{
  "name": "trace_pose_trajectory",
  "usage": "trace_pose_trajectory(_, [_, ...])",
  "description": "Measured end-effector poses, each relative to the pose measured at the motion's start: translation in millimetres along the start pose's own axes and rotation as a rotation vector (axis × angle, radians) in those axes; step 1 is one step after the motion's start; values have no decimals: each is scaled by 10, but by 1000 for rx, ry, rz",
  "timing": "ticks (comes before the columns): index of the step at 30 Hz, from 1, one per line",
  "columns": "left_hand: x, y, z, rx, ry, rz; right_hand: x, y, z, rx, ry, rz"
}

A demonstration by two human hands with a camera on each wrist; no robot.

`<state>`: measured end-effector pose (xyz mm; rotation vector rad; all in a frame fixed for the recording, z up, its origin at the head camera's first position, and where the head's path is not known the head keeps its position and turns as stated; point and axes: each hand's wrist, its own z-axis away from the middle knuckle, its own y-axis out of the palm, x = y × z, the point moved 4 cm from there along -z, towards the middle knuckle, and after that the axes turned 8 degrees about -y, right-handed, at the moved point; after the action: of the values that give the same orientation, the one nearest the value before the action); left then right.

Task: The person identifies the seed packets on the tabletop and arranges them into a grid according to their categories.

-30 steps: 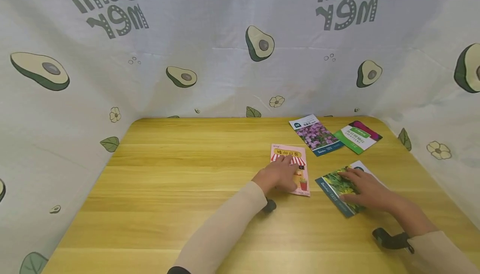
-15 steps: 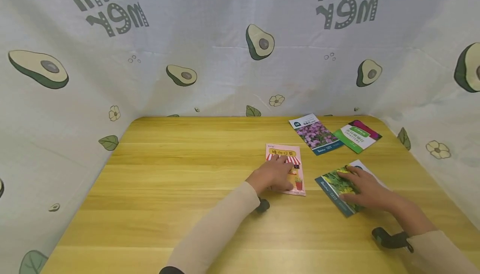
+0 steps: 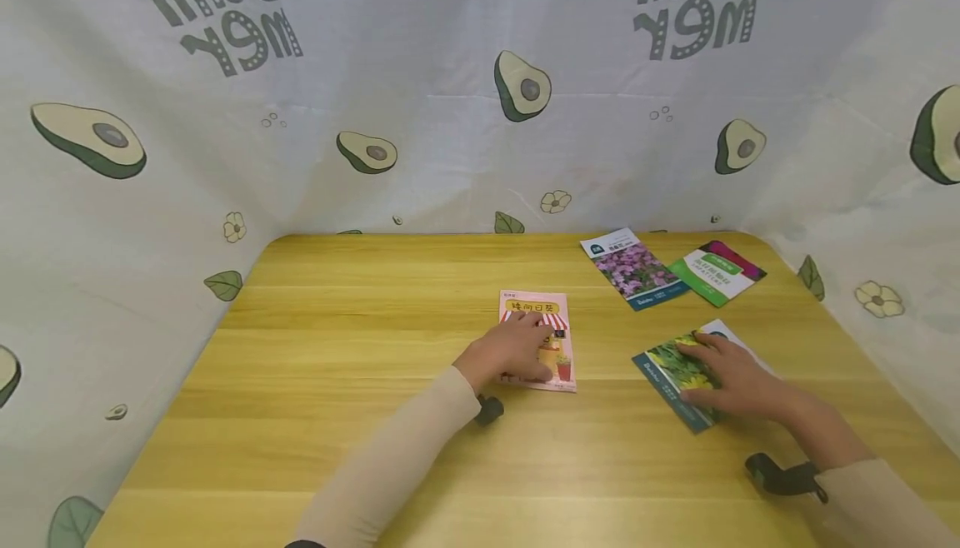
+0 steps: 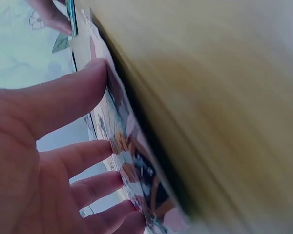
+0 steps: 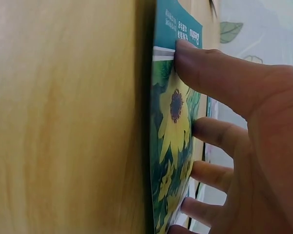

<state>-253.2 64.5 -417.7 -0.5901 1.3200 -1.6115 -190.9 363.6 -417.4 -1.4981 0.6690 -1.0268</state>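
Note:
A pink seed packet (image 3: 564, 365) with a striped awning drawing lies flat on the wooden table. My left hand (image 3: 512, 350) rests on it from above, fingers spread; the left wrist view has the thumb (image 4: 95, 78) and fingertips touching its face. To the right lies a seed packet with yellow flowers (image 3: 670, 365), blue along one end. My right hand (image 3: 735, 380) covers part of it. In the right wrist view its thumb (image 5: 190, 61) and fingertips touch the packet's printed face. Neither hand curls round a packet's edge.
Behind the right hand lie a purple-flower packet (image 3: 633, 269) and a green-and-white packet (image 3: 716, 273), their edges meeting. The table (image 3: 337, 348) ends at an avocado-print cloth (image 3: 450, 132) at the back and sides. Dark wrist mounts (image 3: 780, 475) sit below both hands.
My left hand has slid the pink packet leftward across the table, away from the yellow-flower packet. The right hand and the other packets stay where they were.

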Motion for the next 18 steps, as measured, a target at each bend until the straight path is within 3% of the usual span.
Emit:
trace_pose_trajectory(7, [151,-23,144,18,-15,46,-16,-22,-13,23,17,19])
trace_pose_trajectory(18, [222,13,242,19,-10,-12,21,-49,-12,14,-4,17])
